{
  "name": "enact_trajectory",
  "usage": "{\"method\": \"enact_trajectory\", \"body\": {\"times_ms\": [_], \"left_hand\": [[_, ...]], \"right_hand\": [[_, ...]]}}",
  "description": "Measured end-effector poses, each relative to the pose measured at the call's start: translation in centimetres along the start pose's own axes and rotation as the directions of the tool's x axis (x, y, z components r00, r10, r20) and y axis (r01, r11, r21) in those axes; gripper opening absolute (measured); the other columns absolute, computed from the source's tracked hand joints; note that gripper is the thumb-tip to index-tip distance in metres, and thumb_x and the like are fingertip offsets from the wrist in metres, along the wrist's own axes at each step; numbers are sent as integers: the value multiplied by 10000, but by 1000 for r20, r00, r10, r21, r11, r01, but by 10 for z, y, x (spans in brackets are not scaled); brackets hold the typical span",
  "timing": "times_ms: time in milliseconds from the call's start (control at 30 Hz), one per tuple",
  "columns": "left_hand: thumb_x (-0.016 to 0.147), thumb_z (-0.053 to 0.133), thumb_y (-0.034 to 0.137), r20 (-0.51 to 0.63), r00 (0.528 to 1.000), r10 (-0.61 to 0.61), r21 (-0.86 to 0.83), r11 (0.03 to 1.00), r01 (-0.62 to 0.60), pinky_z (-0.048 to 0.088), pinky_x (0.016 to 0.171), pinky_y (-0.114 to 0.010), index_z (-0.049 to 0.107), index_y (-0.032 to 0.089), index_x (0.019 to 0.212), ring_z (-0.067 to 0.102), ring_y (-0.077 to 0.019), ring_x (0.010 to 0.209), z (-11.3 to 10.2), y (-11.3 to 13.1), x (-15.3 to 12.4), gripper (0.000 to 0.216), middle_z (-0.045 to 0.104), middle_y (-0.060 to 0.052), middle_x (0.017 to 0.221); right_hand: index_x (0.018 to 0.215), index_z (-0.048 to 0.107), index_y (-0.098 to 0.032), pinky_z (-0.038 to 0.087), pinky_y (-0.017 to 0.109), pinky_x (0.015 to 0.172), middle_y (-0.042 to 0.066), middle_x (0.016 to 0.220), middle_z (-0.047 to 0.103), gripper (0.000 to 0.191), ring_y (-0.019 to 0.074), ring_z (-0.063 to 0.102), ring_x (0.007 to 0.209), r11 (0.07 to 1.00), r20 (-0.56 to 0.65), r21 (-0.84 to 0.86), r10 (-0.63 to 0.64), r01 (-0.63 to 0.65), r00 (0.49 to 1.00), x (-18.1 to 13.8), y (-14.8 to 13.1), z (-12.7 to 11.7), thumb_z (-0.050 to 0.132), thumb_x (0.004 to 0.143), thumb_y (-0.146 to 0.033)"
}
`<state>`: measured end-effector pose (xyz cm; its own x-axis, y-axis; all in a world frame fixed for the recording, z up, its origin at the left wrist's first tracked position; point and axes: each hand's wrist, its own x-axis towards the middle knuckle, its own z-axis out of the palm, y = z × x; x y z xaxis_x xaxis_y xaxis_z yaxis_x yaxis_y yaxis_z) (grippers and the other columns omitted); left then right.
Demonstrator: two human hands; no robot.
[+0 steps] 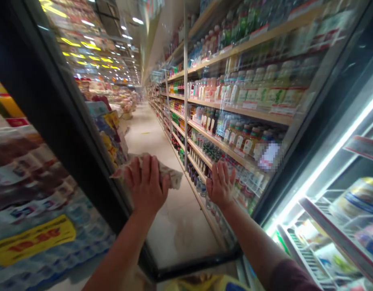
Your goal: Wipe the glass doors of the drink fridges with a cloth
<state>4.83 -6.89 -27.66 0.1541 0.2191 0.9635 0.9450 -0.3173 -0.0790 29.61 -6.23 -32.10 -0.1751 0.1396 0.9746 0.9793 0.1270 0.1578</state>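
A black-framed glass door (186,226) stands open in front of me. Through its pane shows a store aisle. My left hand (145,184) presses a crumpled beige cloth (175,177) against the glass, fingers over its top and thumb at its side. Farther right, my right hand (221,184) holds nothing; its fingers are stretched upward and the palm faces the pane. Whether that palm touches the glass, I cannot tell. Part of the cloth is hidden under the left hand.
To the right, a lit refrigerator shelf (334,238) carries packaged goods. Stacked goods with a yellow price sign (35,238) stand at left. Beyond the glass, bottle shelves (241,109) line the aisle floor (141,129). Something yellow (204,283) lies at the bottom edge.
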Motion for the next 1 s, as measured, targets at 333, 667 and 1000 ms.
{"method": "enact_trajectory", "body": {"times_ms": [333, 667, 1000], "left_hand": [[929, 602, 265, 144, 952, 270, 2, 962, -274, 170, 1264, -523, 569, 210, 1402, 406, -310, 1453, 15, 14, -112, 477, 665, -118, 1320], [969, 504, 308, -29, 991, -129, -37, 991, 128, 101, 1245, -613, 158, 145, 1616, 55, -340, 1562, 7, 10, -2, 751, 239, -195, 1636], [930, 599, 322, 88, 978, 191, -20, 982, -190, 107, 1276, -484, 496, 196, 1481, 305, -284, 1509, 13, 33, -40, 575, 582, -129, 1431]], "right_hand": [[1565, 352, -114, 118, 476, 1279, 176, 1428, 587, 645, 258, 419, 1457, 997, -20, 79, 5, -4, 1000, -2, 0, 1, 498, 967, -305], [1525, 423, -108, 148, 487, 1274, 181, 1412, 598, 597, 261, 412, 1464, 996, -30, 94, 0, 3, 1000, 1, 1, 0, 511, 960, -280], [1584, 316, -135, 140, 471, 1279, 160, 1432, 589, 678, 259, 436, 1446, 995, -30, 104, -2, 5, 1000, -1, 3, -2, 524, 959, -296]]}}
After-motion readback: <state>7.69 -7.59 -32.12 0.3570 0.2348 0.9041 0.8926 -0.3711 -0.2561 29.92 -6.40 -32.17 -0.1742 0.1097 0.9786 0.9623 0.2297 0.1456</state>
